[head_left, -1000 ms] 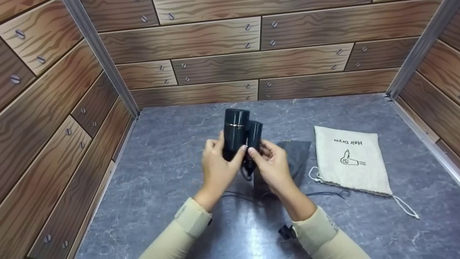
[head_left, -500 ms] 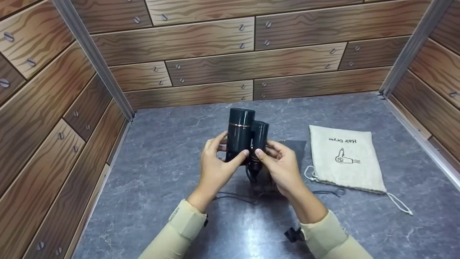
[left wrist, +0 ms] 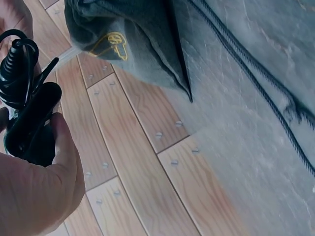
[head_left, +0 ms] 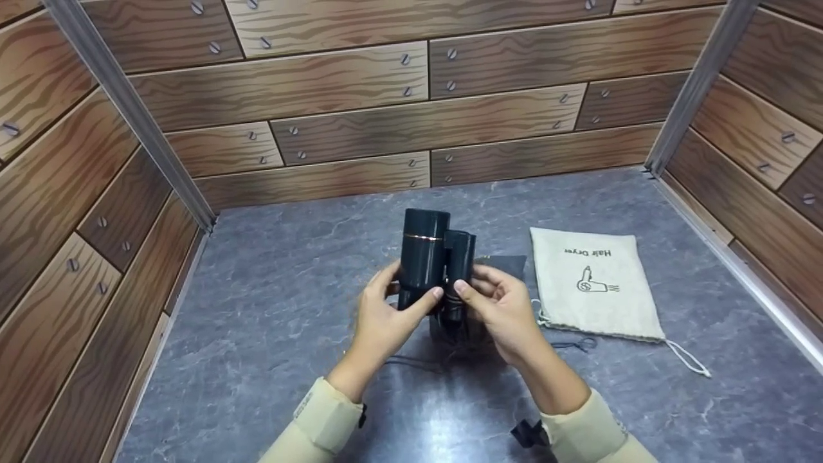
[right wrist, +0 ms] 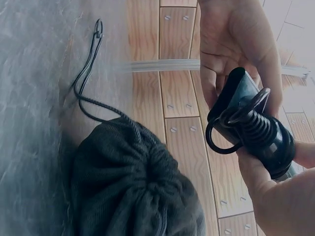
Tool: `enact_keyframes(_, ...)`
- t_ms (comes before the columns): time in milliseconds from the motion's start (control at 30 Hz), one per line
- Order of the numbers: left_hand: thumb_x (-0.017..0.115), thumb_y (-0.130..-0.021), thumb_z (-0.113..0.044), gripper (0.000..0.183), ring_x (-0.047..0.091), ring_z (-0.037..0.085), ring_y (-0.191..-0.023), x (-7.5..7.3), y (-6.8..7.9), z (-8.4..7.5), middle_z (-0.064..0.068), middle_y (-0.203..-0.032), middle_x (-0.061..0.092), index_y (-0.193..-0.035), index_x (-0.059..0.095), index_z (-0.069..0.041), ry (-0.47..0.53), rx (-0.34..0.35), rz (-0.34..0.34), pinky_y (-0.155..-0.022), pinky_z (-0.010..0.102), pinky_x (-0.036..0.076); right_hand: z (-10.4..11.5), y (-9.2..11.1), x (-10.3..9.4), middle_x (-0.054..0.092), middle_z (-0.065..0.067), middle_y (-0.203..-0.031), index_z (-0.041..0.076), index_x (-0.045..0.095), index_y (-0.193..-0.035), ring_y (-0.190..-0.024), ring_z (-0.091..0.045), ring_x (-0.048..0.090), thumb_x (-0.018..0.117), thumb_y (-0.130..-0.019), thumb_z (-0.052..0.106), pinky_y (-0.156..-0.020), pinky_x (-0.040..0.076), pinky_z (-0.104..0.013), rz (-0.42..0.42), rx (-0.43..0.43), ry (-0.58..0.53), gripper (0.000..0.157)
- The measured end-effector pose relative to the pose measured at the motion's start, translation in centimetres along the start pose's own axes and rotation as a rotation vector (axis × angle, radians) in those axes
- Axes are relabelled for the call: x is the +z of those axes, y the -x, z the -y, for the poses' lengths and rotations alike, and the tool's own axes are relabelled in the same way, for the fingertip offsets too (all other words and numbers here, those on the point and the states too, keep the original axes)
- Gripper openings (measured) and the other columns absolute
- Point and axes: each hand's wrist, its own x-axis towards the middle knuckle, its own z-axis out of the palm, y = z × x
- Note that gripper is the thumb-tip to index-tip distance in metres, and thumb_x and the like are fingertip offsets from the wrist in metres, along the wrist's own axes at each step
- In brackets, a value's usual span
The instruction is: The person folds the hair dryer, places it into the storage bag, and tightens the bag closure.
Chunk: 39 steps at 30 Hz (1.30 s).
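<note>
Both hands hold a folded hair dryer (head_left: 424,260), glossy and very dark, with a thin gold ring around its wide barrel. My left hand (head_left: 386,321) grips the barrel side, its thumb across the front. On the narrower handle, my right hand (head_left: 511,315) has its thumb in front and its fingers curled behind. A black power cord (right wrist: 256,130) is wound at the dryer's lower end, seen in the right wrist view. Below the hands lies a dark drawstring pouch (right wrist: 133,172), gathered at its mouth; a yellow dryer drawing (left wrist: 117,45) shows on it in the left wrist view.
A cream drawstring bag (head_left: 595,283) printed "Hair Dryer" lies flat to the right, its white string (head_left: 688,357) trailing. The dark pouch's cord (head_left: 575,345) stretches over the grey marbled table (head_left: 270,289). Wood-patterned panels (head_left: 347,138) wall the back and sides.
The head view has shifted. Relative to the table, both hands with the hair dryer have moved slightly right and lower or nearer. The grip looks much the same, and the cream bag stays put.
</note>
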Motion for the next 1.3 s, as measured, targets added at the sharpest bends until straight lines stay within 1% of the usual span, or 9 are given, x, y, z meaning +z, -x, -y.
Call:
enact_keyframes(133,0.092,-0.083,-0.042,0.060,0.071,0.013,-0.099,0.5,0.3,-0.1,-0.005,-0.116,0.076,-0.135,0.070,-0.019,0.034,0.006,0.032,-0.090,0.037,0.060,0.2,0.2,-0.8,0.076,-0.025,-0.121,-0.013,0.058,-0.137,-0.097,-0.025,0.080,0.068,-0.100,-0.002,-0.085,0.065,-0.041,-0.007,0.021,0.031,0.039)
enact_keyframes(267,0.093,-0.082,-0.039,0.062,0.073,0.013,-0.095,0.8,0.5,-0.1,-0.003,-0.116,0.077,-0.136,0.069,-0.018,0.070,-0.009,0.066,-0.086,0.036,0.061,0.4,0.4,-1.4,0.076,-0.024,-0.119,-0.014,0.058,-0.136,-0.098,-0.024,0.080,0.066,-0.101,-0.004,-0.085,0.065,-0.041,-0.011,0.030,0.044,0.038)
enact_keyframes(500,0.093,-0.083,-0.036,0.059,0.074,0.013,-0.092,1.2,0.5,-0.1,-0.001,-0.110,0.079,-0.133,0.070,-0.016,0.092,-0.008,0.093,-0.086,0.036,0.061,0.4,0.8,-1.8,0.076,-0.025,-0.120,-0.014,0.059,-0.135,-0.099,-0.025,0.080,0.066,-0.101,-0.004,-0.085,0.066,-0.040,-0.023,0.047,0.031,0.037)
enact_keyframes(633,0.093,-0.082,-0.035,0.057,0.074,0.013,-0.092,1.3,0.8,-0.1,-0.001,-0.110,0.079,-0.131,0.071,-0.016,0.113,-0.025,0.105,-0.086,0.034,0.062,0.3,1.2,-2.2,0.075,-0.025,-0.121,-0.014,0.057,-0.138,-0.100,-0.026,0.080,0.067,-0.101,-0.003,-0.086,0.065,-0.041,-0.027,0.068,0.038,0.040)
enact_keyframes(833,0.094,-0.081,-0.036,0.063,0.074,0.013,-0.095,1.5,1.3,-0.1,-0.001,-0.115,0.079,-0.136,0.070,-0.015,0.140,-0.064,0.140,-0.085,0.031,0.062,0.1,1.7,-3.0,0.077,-0.022,-0.118,-0.015,0.055,-0.139,-0.099,-0.025,0.080,0.066,-0.101,-0.001,-0.086,0.065,-0.042,-0.035,0.103,0.053,0.042)
enact_keyframes(967,0.095,-0.081,-0.034,0.066,0.075,0.013,-0.100,1.6,1.6,-0.2,0.001,-0.119,0.079,-0.138,0.070,-0.013,0.165,-0.078,0.139,-0.089,0.032,0.062,0.0,1.8,-3.3,0.078,-0.017,-0.114,-0.016,0.054,-0.139,-0.098,-0.024,0.080,0.067,-0.101,0.001,-0.086,0.065,-0.042,-0.018,0.099,0.068,0.043)
enact_keyframes(1067,0.094,-0.082,-0.032,0.065,0.076,0.013,-0.105,1.6,1.9,-0.3,0.003,-0.122,0.079,-0.139,0.069,-0.012,0.202,-0.072,0.137,-0.093,0.032,0.062,0.1,1.9,-3.5,0.078,-0.013,-0.111,-0.015,0.054,-0.137,-0.098,-0.025,0.079,0.067,-0.102,0.001,-0.085,0.066,-0.042,0.006,0.096,0.059,0.041)
enact_keyframes(1200,0.093,-0.084,-0.028,0.066,0.077,0.013,-0.110,1.7,2.2,-0.6,0.005,-0.124,0.079,-0.141,0.067,-0.009,0.241,-0.041,0.133,-0.096,0.032,0.062,0.4,2.2,-3.9,0.077,-0.010,-0.109,-0.010,0.057,-0.130,-0.098,-0.025,0.079,0.066,-0.101,0.002,-0.083,0.066,-0.042,0.043,0.091,0.048,0.032)
enact_keyframes(1300,0.092,-0.085,-0.026,0.065,0.077,0.014,-0.110,1.8,2.4,-0.8,0.005,-0.122,0.079,-0.142,0.067,-0.008,0.274,-0.036,0.133,-0.097,0.032,0.062,0.7,2.3,-4.2,0.075,-0.009,-0.109,-0.005,0.059,-0.127,-0.099,-0.023,0.077,0.066,-0.101,0.003,-0.084,0.067,-0.040,0.069,0.085,0.063,0.027)
